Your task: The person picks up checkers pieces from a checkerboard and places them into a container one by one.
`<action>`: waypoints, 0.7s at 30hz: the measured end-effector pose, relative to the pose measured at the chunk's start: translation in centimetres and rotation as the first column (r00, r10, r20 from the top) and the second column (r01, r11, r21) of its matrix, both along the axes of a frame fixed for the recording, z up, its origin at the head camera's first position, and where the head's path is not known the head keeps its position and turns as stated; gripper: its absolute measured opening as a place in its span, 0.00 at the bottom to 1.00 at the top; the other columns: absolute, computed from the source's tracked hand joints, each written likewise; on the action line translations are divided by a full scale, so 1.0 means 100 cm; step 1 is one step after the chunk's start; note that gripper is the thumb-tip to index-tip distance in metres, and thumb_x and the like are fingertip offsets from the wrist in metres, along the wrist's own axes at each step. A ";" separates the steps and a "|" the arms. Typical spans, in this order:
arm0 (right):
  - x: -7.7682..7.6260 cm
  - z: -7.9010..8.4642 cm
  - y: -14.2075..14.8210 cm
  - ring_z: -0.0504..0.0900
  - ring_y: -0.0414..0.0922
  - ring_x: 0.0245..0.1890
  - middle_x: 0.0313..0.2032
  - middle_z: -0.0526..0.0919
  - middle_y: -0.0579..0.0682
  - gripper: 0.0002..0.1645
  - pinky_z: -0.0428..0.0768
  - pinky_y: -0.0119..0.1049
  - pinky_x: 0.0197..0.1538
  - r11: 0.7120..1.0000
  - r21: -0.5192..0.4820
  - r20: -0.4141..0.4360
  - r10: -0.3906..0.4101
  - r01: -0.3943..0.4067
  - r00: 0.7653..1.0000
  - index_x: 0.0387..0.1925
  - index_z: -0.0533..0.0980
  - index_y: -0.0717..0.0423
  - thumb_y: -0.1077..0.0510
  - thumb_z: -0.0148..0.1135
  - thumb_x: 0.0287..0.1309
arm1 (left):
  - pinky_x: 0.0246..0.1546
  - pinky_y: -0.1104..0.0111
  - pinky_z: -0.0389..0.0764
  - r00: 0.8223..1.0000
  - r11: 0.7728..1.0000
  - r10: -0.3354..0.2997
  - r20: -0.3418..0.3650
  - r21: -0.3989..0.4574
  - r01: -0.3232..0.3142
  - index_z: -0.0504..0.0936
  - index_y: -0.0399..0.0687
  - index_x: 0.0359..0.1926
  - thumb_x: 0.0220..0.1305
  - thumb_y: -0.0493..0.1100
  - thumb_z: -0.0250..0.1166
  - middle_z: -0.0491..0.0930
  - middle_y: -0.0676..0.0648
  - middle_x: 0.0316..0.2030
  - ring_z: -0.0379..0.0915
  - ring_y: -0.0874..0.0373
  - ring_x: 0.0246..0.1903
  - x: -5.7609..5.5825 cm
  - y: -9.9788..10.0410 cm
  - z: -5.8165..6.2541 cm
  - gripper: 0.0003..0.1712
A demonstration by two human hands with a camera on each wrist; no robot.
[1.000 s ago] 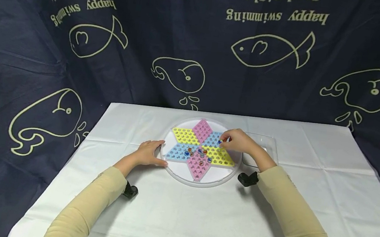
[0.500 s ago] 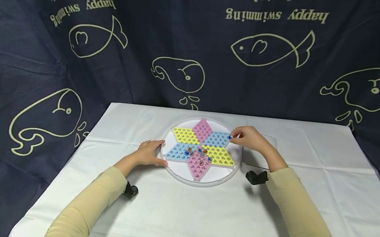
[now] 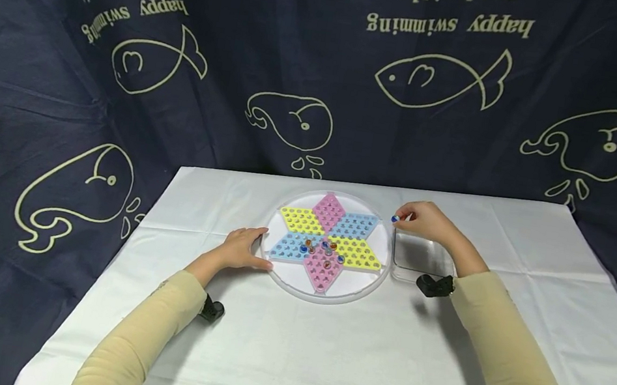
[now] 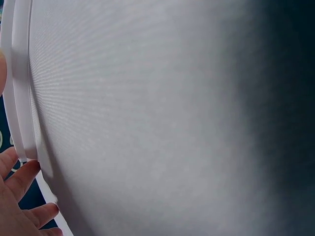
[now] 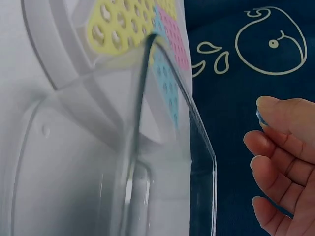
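My right hand [image 3: 425, 222] pinches a blue-and-white marble [image 3: 395, 218] between thumb and fingertips, above the far side of a clear plastic box [image 3: 423, 261]. In the right wrist view only a sliver of the marble [image 5: 260, 117] shows, and the hand is beyond the box wall. A round white Chinese checkers board [image 3: 285, 273] with a pink, yellow and blue star lies left of the box. Several marbles [image 3: 326, 265] sit around the board's middle and near pink point. With fingers spread, my left hand [image 3: 241, 250] touches the board's left rim.
A white cloth [image 3: 286, 354] covers the table. Dark blue fabric [image 3: 306, 41] with fish and whale drawings hangs behind the table's back edge. Black wrist cameras sit on both wrists, the right one [image 3: 434, 286] close to the box's near right corner.
My right hand has moved right with the marble, from the far blue section across the board's edge to the box. The left hand and the other marbles stay where they were.
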State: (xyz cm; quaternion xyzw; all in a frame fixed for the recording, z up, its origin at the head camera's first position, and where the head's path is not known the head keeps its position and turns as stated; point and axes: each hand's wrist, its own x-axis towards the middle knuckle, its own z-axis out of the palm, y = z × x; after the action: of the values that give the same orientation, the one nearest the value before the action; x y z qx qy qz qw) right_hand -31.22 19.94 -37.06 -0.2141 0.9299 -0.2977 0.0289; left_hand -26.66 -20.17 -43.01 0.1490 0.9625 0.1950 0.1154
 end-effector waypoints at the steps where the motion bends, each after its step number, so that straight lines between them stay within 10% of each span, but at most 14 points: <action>1: 0.000 0.000 0.002 0.75 0.48 0.32 0.34 0.82 0.57 0.14 0.74 0.34 0.32 1.000 -0.003 0.000 -0.003 0.003 1.000 0.39 0.78 0.66 0.61 0.62 0.52 | 0.66 0.48 0.47 1.000 1.000 -0.001 -0.001 -0.002 0.001 0.56 0.39 0.67 0.46 0.60 0.69 0.59 0.37 0.65 0.48 0.35 0.65 0.000 0.000 0.000 0.53; 21: 0.004 -0.005 0.042 0.76 0.49 0.34 0.36 0.81 0.59 0.17 0.74 0.36 0.34 0.998 0.010 0.000 -0.063 0.063 0.998 0.41 0.78 0.68 0.58 0.62 0.54 | 0.66 0.49 0.48 1.000 1.000 -0.015 -0.015 -0.007 0.014 0.57 0.39 0.67 0.46 0.61 0.68 0.60 0.37 0.65 0.49 0.36 0.65 -0.001 -0.003 -0.002 0.54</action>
State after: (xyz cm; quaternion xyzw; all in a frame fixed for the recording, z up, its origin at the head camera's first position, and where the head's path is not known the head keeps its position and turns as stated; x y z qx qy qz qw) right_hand -30.83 24.12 -37.58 -0.1845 0.9377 -0.2937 0.0208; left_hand -26.77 -20.46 -43.20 0.1570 0.9630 0.1895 0.1103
